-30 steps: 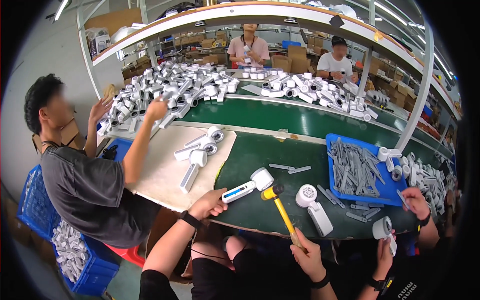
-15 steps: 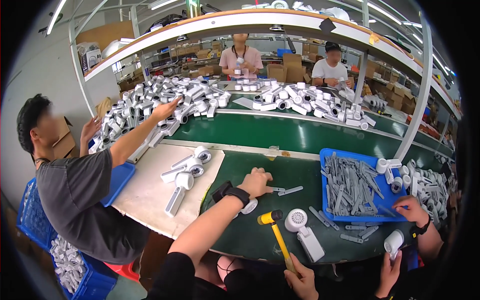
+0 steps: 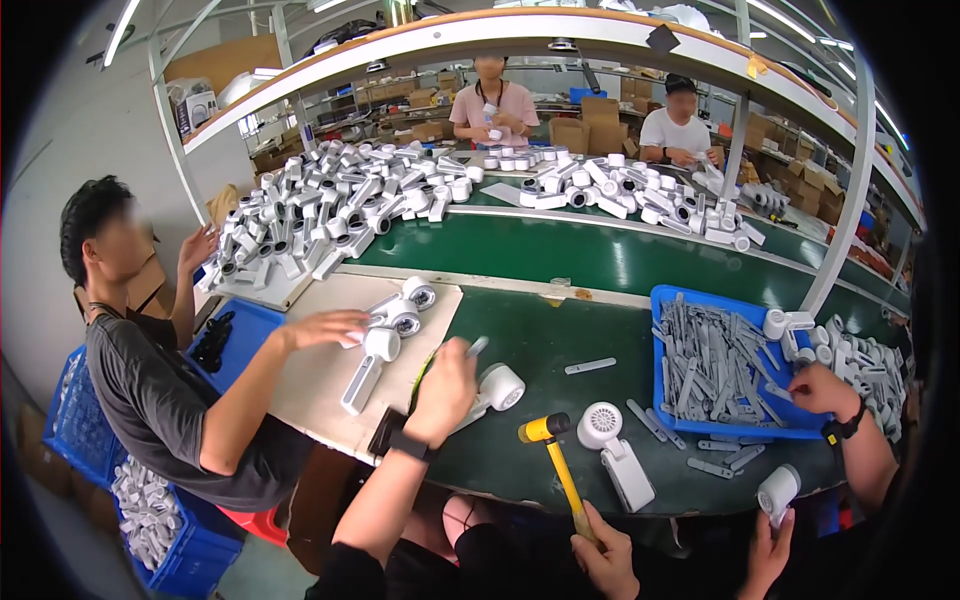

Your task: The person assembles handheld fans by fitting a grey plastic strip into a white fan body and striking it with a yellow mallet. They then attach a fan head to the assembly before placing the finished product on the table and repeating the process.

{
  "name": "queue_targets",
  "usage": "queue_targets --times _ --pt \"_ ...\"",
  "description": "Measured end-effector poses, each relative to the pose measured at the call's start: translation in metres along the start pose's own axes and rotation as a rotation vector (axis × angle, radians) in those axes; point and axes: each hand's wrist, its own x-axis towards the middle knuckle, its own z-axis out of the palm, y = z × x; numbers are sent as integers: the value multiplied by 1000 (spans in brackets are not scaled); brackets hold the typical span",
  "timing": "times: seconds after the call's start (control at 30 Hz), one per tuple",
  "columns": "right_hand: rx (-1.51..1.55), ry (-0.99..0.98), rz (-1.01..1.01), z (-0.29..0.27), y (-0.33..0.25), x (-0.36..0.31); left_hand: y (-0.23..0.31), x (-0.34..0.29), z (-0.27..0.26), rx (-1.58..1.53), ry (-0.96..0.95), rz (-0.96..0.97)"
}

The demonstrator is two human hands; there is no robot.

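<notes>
Pinched in my left hand (image 3: 447,395) is a slim grey plastic strip (image 3: 479,346), raised a little above the green tabletop. Just right of that hand lies a white handheld fan (image 3: 503,387), its handle partly hidden by my fingers. My right hand (image 3: 607,562) grips the handle of a hammer (image 3: 562,470) with a yellow and black head, held up at the table's near edge. Another white handheld fan (image 3: 603,425) lies right of the hammer head. One loose grey strip (image 3: 590,366) rests on the tabletop between my hands and the tray.
A blue tray (image 3: 657,400) holds many grey strips; a co-worker's hand (image 3: 825,390) reaches in, the other holds a fan (image 3: 778,493). More strips (image 3: 712,468) lie below it. At left, another co-worker's hand (image 3: 325,328) hovers by fans on cardboard (image 3: 300,400). Fans heap (image 3: 330,210) beyond.
My left hand has picked up one of the two loose strips and drawn back left toward the nearby fan. The left co-worker's arm has come down from the heap to the cardboard.
</notes>
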Motion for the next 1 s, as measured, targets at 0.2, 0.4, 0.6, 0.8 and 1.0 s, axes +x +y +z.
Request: queue_targets --times 0.2,0.4,0.6,0.8,1.0 --pt "-45 -107 -104 17 -1 2 -7 -71 -45 305 -43 44" --pt "-1 -147 -73 31 -20 -6 -31 -85 -64 248 -83 110" --pt "-160 -103 -287 30 -25 -10 -31 -86 -85 177 -43 110" --pt "-66 -162 -25 34 -32 -9 -21 -77 -73 126 77 91" --pt "-79 -174 -34 38 -36 -6 -24 -80 -57 176 110 153"
